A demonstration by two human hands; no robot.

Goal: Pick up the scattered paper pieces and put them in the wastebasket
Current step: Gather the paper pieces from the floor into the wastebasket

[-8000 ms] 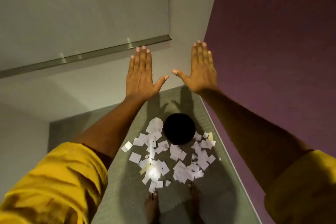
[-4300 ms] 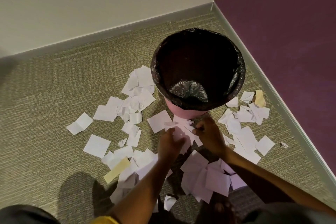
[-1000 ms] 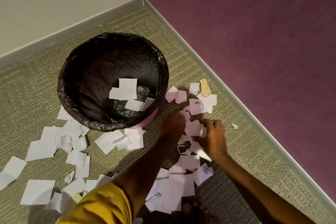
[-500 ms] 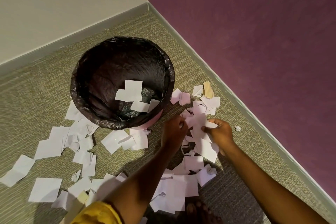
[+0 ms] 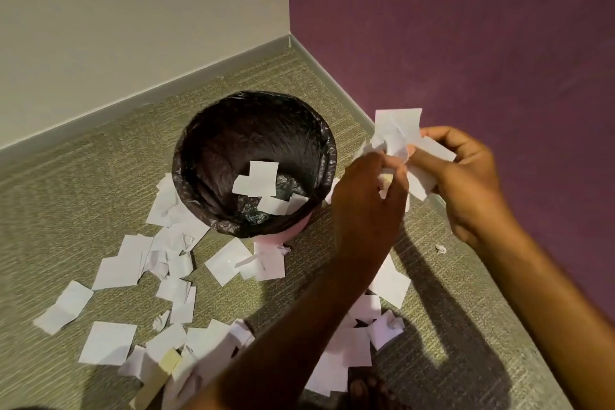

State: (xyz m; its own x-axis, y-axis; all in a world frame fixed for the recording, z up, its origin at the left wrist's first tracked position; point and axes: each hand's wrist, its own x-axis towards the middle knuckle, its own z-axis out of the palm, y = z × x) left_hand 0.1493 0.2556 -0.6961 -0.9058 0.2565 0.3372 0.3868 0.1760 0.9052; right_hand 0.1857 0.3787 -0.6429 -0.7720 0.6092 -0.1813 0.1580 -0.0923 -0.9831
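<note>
As both hands meet at the right of the frame, the left hand (image 5: 369, 196) and the right hand (image 5: 466, 173) pinch between them a loose bunch of crumpled white paper squares (image 5: 397, 140), fingers closed on it from either side. The bunch is held in the air just right of the round wastebasket lined with a black plastic bag (image 5: 213, 156), near its rim but not yet over the opening. A few white pieces (image 5: 258, 178) already lie inside on the liner. Many more flat white paper pieces (image 5: 116, 265) are strewn across the olive ribbed carpet (image 5: 66, 183) in the lower left and bottom centre, with a small crumpled scrap (image 5: 440, 248) near the skirting at right. The task looks far from finished. The risk appears to be in the release: the bunch is loosely gathered, so sheets at its edge could slip out or flutter past the rim if the hands part before they are above the opening.
</note>
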